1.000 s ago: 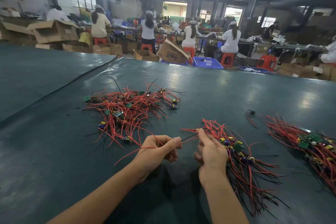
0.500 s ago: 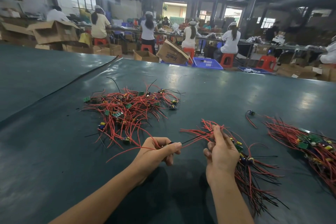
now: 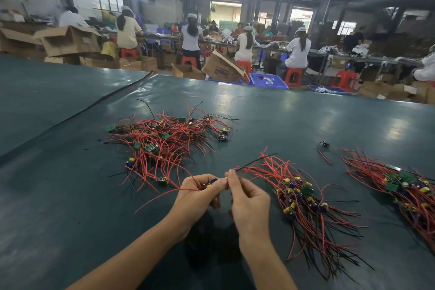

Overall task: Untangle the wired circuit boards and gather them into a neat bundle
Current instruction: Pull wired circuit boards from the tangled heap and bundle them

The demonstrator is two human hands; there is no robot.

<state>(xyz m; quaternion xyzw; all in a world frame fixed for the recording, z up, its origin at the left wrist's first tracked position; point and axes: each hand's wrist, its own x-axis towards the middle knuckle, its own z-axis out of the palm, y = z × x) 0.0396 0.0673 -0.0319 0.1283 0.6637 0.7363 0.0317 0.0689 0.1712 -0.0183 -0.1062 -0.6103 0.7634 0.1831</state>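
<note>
Tangled red-wired boards (image 3: 164,141) far left, neater bundle (image 3: 303,198) right

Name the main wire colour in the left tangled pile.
Red; the tangled pile shows best in head view.

The table cover (image 3: 70,195) is a plain dark teal green; the loose tangle (image 3: 164,141) on it is mostly red wire, with a few black strands and small green boards; the gathered bundle (image 3: 303,198) is red and black, dotted with yellow and blue parts; the single board (image 3: 211,183) in the left hand (image 3: 195,198) shows yellow and blue, its lead red; the wire (image 3: 254,163) at the right hand (image 3: 249,205) is black; behind, the stools (image 3: 293,76) are orange-red, a crate (image 3: 267,80) blue, the boxes (image 3: 70,41) plain brown.
</note>
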